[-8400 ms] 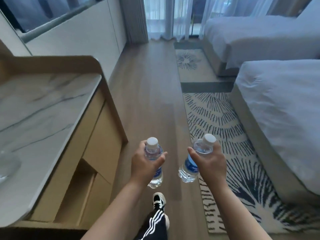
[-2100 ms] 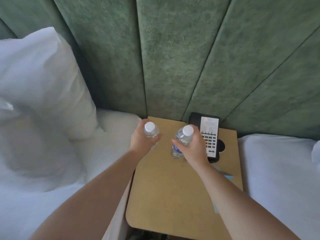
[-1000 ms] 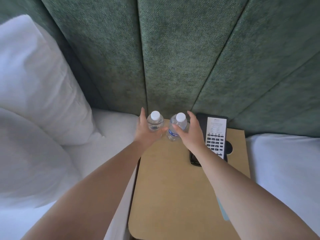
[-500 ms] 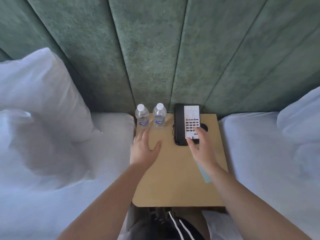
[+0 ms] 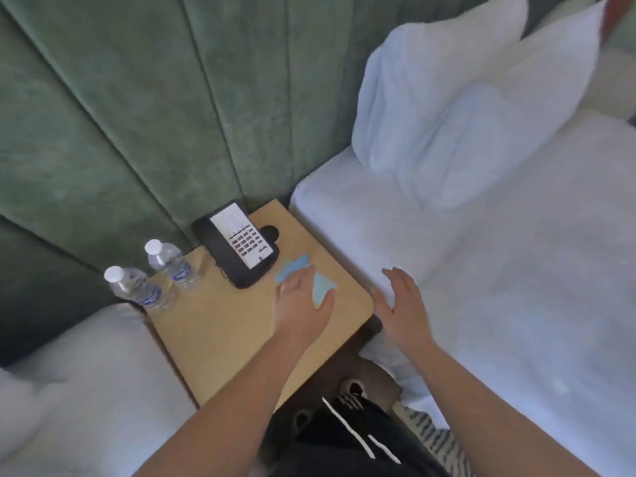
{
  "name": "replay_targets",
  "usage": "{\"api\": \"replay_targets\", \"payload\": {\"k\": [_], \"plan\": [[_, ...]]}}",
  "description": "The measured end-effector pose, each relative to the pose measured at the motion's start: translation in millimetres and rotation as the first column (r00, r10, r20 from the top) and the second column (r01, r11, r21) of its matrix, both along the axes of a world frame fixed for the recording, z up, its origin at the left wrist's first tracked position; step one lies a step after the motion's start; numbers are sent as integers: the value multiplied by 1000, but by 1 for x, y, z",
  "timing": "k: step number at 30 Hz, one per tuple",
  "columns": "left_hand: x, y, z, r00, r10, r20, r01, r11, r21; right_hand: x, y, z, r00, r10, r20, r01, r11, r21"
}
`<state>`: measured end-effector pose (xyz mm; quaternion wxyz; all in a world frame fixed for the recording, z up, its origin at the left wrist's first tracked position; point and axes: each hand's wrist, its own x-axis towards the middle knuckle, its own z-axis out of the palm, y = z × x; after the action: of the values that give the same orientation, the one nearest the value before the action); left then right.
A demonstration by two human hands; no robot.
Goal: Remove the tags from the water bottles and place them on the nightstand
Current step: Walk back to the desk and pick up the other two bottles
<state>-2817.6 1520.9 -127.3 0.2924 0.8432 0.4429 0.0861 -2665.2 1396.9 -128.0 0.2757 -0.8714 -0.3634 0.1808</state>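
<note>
Two clear water bottles with white caps and blue labels, one (image 5: pixel 137 287) to the left of the other (image 5: pixel 168 263), stand upright at the back left corner of the tan nightstand (image 5: pixel 220 325). Light-blue paper tags (image 5: pixel 290 268) lie on its right side in front of the phone. My left hand (image 5: pixel 299 304) rests on them, with a second blue piece (image 5: pixel 321 289) between thumb and fingers; whether it grips is unclear. My right hand (image 5: pixel 402 304) hovers with fingers spread over the edge of the right bed, holding nothing.
A black phone (image 5: pixel 241 249) with a white keypad sits at the back of the nightstand against the green padded headboard (image 5: pixel 137 115). White beds flank the nightstand, the right bed (image 5: pixel 499 270) carrying pillows (image 5: pixel 447 98). My legs and shoes (image 5: pixel 344 425) are below.
Both hands have left the bottles, which now stand alone. My view swung right. The left hand crossed over to the blue tags, and the right hand moved off the phone toward the right bed.
</note>
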Motion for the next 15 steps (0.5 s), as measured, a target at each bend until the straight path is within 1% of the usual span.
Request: {"api": "replay_targets", "payload": {"k": [3,6,8,11,15], "plan": [[39,-29,5,983,-181,-27,181,983,14,21,-53,3,979,-203,13,203,979,3],[76,-62,11,942,-332,-45,334,940,61,34,-102,6,927,-374,29,374,928,5],[103,-88,15,910,-413,-26,414,909,37,42,-138,6,886,-464,12,464,886,15],[141,-137,17,838,-544,-26,545,838,15,55,-203,5,807,-591,-4,591,806,29],[187,-221,17,730,-682,-30,683,730,14,65,-300,4,670,-741,-46,742,668,49]]}}
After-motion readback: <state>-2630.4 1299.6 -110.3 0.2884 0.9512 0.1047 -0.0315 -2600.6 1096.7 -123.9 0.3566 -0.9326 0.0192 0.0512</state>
